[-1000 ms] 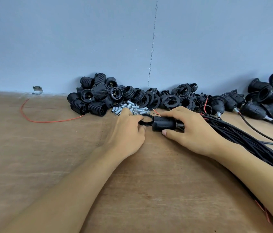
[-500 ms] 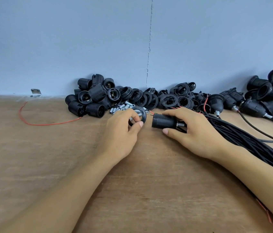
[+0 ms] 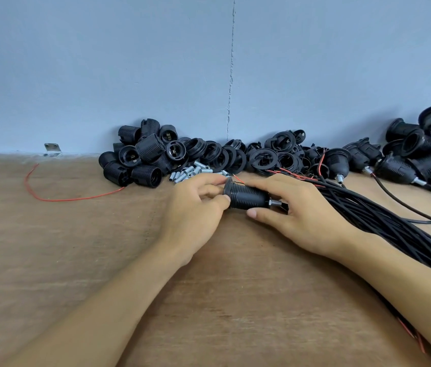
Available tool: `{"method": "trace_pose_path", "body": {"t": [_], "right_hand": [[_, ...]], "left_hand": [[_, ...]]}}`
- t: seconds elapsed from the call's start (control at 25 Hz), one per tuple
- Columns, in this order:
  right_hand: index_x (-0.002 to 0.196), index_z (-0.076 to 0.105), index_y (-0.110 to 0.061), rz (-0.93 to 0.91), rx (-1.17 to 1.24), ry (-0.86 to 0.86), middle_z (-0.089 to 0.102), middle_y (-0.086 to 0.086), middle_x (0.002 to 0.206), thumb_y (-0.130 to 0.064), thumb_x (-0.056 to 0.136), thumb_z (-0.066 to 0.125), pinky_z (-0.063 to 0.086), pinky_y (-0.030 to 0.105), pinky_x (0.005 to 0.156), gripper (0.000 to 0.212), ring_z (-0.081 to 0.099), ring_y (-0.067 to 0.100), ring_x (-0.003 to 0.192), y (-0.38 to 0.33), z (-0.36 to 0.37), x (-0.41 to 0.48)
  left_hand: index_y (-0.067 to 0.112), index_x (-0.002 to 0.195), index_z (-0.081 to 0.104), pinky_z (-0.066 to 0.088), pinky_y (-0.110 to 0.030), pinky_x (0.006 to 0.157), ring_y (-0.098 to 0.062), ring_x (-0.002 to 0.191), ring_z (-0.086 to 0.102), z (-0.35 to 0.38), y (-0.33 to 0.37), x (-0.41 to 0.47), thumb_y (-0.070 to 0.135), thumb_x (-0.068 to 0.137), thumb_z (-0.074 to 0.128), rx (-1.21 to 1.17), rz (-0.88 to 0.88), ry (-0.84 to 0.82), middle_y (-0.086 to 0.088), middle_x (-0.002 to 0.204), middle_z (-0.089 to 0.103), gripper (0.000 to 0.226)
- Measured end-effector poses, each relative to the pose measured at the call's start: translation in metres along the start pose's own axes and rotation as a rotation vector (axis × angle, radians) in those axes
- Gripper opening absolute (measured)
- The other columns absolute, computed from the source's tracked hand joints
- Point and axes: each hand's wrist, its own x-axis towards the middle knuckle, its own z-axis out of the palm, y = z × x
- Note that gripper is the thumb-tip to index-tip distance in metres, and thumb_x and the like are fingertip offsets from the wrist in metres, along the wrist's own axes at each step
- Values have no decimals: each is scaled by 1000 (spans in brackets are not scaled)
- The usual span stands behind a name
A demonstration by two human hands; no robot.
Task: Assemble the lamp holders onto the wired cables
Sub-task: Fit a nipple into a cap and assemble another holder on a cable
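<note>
Black holder (image 3: 249, 198) lies sideways at desk (image 3: 76, 247) centre. Your right grip (image 3: 304, 218) wraps its body; left grip (image 3: 196, 207) pinches the ring (image 3: 228, 184) at its mouth. Ring tilted could cross threads; red wire (image 3: 237, 178) beside it could get trapped.

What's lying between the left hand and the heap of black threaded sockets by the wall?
A scatter of small silver metal tubes on the table, between the left hand and the black sockets, as the head view shows.
</note>
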Motion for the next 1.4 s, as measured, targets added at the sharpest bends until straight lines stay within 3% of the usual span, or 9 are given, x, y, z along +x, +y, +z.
{"method": "trace_pose_path", "body": {"t": [0.08, 0.24, 0.48, 0.56, 0.76, 1.0, 1.12, 1.24, 1.4], "right_hand": [[142, 55, -28, 1, -5, 4, 61, -14, 128, -29, 90, 74, 34, 14, 106, 55, 52, 0, 120, 1, 1, -1], [141, 56, -27, -32, -15, 6, 59, -18, 128, -29, 90, 74, 30, 8, 104, 54, 49, -7, 118, 2, 3, -1], [127, 60, -33, 67, 117, 101, 63, -28, 110, -35, 89, 73, 44, 11, 92, 40, 58, -11, 105, 5, 6, -1], [126, 62, -30, 59, 126, 98, 67, -23, 113, -34, 91, 71, 47, 18, 94, 36, 61, -5, 106, 4, 5, 0], [129, 63, -25, 24, 110, 81, 69, -16, 115, -29, 96, 66, 46, 22, 95, 34, 61, -1, 108, 1, 3, 1], [127, 64, -24, 11, 115, 67, 70, -13, 111, -32, 96, 65, 48, 27, 91, 32, 63, 4, 104, -3, 3, 3], [125, 65, -25, 24, 142, 103, 70, -15, 109, -31, 96, 66, 48, 24, 91, 30, 63, 3, 103, -1, 3, 1], [123, 65, -28, 77, 220, 173, 71, -17, 105, -32, 95, 67, 49, 23, 90, 28, 65, 3, 99, 2, 2, 1], [120, 66, -34, 93, 231, 169, 71, -18, 107, -33, 93, 69, 49, 24, 93, 27, 65, 1, 101, 5, -3, 2]], "left_hand": [[33, 88, 75, 56, -41, 97, -9, 96, 73, 2, 3, -1, 7, 91, 71, -122, -69, 11, 11, 86, 78, 27], [18, 83, 79, 61, -37, 89, -21, 101, 74, 1, 3, 2, 12, 94, 70, -320, -160, -10, -3, 95, 79, 16], [13, 86, 69, 52, -41, 104, -22, 108, 73, 3, 2, 3, 6, 95, 65, -584, -220, -137, -13, 107, 77, 12], [11, 97, 66, 50, -44, 107, -24, 110, 72, 2, 0, 3, 8, 96, 64, -556, -215, -150, -11, 107, 77, 4], [20, 139, 55, 44, -42, 112, -18, 117, 69, -2, 3, 6, 3, 98, 54, -584, -260, -242, -4, 126, 72, 45], [21, 118, 73, 45, -39, 110, -12, 110, 69, -5, 8, 4, 27, 80, 68, -607, -222, -260, 1, 118, 74, 38], [21, 104, 80, 46, -40, 110, -21, 119, 67, -5, 6, 4, 18, 72, 73, -617, -193, -218, -7, 122, 73, 33], [21, 112, 77, 51, -36, 102, -20, 114, 70, -10, 3, 6, 14, 65, 80, -610, -181, -175, -10, 118, 75, 48], [14, 114, 71, 57, -36, 93, -21, 106, 73, -7, 1, 6, -7, 82, 73, -372, -158, -105, -6, 102, 79, 39]]}}
